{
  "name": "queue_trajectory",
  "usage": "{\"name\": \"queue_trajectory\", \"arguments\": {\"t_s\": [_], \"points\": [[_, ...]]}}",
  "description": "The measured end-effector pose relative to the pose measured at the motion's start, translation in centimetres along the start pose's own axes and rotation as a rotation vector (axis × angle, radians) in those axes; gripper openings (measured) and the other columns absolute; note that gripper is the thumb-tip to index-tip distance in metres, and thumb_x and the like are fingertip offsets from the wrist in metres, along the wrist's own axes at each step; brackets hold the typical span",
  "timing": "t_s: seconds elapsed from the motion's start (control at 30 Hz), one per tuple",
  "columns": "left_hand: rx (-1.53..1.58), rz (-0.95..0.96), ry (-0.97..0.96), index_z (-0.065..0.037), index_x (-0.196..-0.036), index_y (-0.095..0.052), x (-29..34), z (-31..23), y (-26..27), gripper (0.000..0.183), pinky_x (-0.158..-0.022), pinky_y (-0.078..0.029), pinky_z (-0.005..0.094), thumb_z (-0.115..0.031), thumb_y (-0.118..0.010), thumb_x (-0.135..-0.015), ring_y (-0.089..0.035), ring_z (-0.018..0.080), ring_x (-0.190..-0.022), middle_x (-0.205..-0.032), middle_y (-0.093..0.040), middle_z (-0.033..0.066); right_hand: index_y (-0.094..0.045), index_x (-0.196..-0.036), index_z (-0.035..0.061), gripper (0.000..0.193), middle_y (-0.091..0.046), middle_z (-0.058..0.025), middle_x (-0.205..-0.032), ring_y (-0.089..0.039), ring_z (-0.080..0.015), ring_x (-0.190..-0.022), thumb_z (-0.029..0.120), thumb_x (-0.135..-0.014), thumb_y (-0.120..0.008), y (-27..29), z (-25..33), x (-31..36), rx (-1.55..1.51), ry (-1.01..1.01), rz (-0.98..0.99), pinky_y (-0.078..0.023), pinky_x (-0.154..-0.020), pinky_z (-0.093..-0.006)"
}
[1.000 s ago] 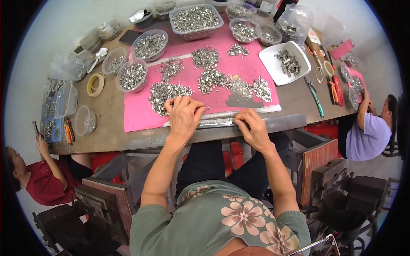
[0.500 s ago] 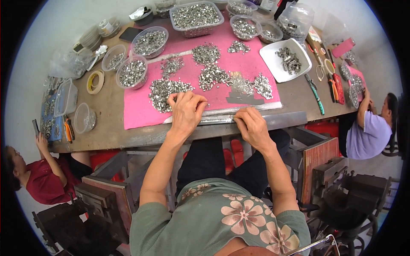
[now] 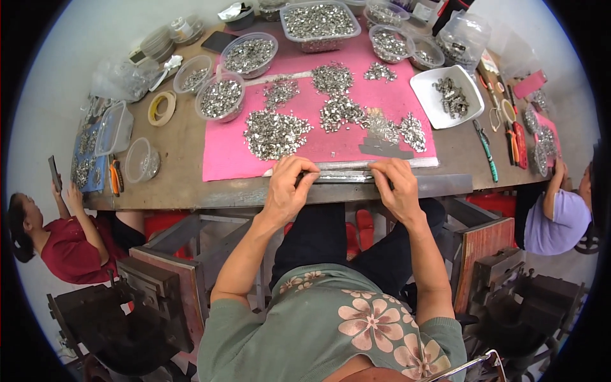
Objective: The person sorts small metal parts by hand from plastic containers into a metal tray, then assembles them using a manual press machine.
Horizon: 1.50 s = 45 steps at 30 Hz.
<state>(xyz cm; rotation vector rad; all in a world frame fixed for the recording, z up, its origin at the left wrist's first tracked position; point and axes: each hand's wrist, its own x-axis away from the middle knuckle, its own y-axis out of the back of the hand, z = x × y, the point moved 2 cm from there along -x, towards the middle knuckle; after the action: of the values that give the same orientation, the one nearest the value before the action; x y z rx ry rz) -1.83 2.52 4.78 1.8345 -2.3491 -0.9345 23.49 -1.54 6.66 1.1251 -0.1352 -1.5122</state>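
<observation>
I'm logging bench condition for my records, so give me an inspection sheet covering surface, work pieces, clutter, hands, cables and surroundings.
Surface: flat brown worktop, partly covered by a pink ribbed mat.
Job's things: small silver metal pieces in loose piles; slim silvery metal strip by the near edge.
Clutter: cream tape roll, orange-and-black hand tool, white square plastic tray holding metal pieces.
Hands: left hand and right hand at opposite ends of the strip's visible part, fingers bent; grip unclear.
Cables: nothing seen.
Surroundings: person in dark-red shirt at left, person in lilac shirt at right.
</observation>
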Motion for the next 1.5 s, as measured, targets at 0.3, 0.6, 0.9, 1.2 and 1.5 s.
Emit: {"name": "queue_trajectory", "arguments": {"t_s": [0.3,0.6,0.9,1.2,1.5], "points": [[-0.124,-0.085,-0.167,-0.004,-0.095,-0.067,0.5,0.1,-1.1,0.014,-0.082,-0.047,0.0387,-0.001,-0.074,-0.084,-0.061,0.0289,-0.09,-0.096,-0.066,0.0095,-0.071,-0.097,0.003,0.01,-0.063,-0.0097,-0.089,-0.062,-0.0287,-0.083,0.006,-0.088,-0.072,-5.0,0.1,-4.5,0.038,0.025,0.142,-0.045,-0.078,-0.0405],[-0.279,-0.094,-0.349,-0.005,-0.093,-0.073,0.7,-0.4,-0.5,0.018,-0.079,-0.051,0.0398,-0.003,-0.081,-0.077,-0.064,0.0285,-0.091,-0.099,-0.068,0.0089,-0.069,-0.09,0.0024,0.009,-0.06,-0.0112,-0.088,-0.06,-0.0317,-0.089,0.01,-0.086,-0.072,-7.5,0.4,-4.9,0.205,0.089,0.198,-0.045,-0.082,-0.044],[-0.232,-0.176,-0.313,-0.004,-0.104,-0.07,1.6,0.1,-1.6,0.031,-0.081,-0.052,0.0405,-0.003,-0.084,-0.076,-0.064,0.0308,-0.092,-0.102,-0.068,0.0114,-0.066,-0.089,0.0023,0.007,-0.062,-0.0128,-0.089,-0.061,-0.0334,-0.088,0.006,-0.086,-0.071,-6.7,1.1,-4.6,0.087,-0.01,0.156,-0.047,-0.081,-0.0448],[-0.178,-0.22,-0.296,-0.002,-0.115,-0.064,2.0,0.8,-1.9,0.043,-0.082,-0.052,0.0411,-0.002,-0.083,-0.076,-0.063,0.0334,-0.095,-0.104,-0.067,0.0129,-0.062,-0.092,0.0002,0.012,-0.06,-0.0125,-0.09,-0.059,-0.0327,-0.084,-0.003,-0.084,-0.07,-6.3,3.7,-2.3,-0.156,0.025,0.125,-0.046,-0.077,-0.0425],[-0.157,-0.217,-0.294,-0.001,-0.115,-0.063,2.0,0.9,-2.0,0.041,-0.088,-0.052,0.0441,0.0,-0.081,-0.078,-0.062,0.0374,-0.098,-0.107,-0.066,0.0141,-0.063,-0.095,-0.0001,0.013,-0.063,-0.0128,-0.096,-0.061,-0.0312,-0.086,0.001,-0.083,-0.069,-6.3,3.9,-1.7,0.042,0.218,0.08,-0.047,-0.077,-0.0422]]}}
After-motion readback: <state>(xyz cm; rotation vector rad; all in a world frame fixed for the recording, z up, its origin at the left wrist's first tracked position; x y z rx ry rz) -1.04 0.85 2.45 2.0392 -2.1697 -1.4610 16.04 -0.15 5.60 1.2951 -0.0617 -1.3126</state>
